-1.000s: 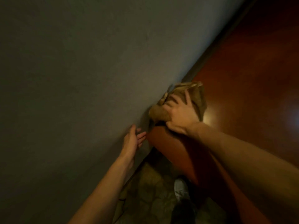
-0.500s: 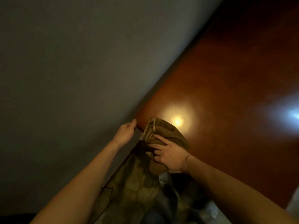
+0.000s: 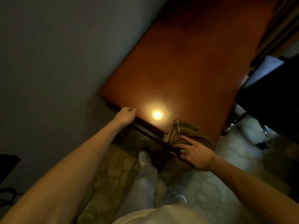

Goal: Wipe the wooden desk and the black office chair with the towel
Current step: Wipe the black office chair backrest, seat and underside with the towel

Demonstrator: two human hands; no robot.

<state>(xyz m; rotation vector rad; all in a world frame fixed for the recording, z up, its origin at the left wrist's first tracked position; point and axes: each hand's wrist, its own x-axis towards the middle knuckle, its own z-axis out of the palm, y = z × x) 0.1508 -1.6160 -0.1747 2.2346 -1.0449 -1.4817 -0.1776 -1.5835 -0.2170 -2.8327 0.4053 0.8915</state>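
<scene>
Black chair (image 3: 267, 97) off desk's (image 3: 186, 54) right edge. Towel (image 3: 194, 131) bunched over near-right corner under flat right hand (image 3: 195, 154); left hand (image 3: 127, 116) loosely curled, empty, on near edge.

This looks like a dim study or small office. A polished reddish wooden tabletop (image 3: 186, 70) stretches away beyond the right grip (image 3: 194, 153), with its long side set against a plain grey wall (image 3: 56, 54). Right of that grip stands a black office chair (image 3: 271, 97) on shiny metal legs. Below the grip lies a patterned floor (image 3: 113, 175).
</scene>
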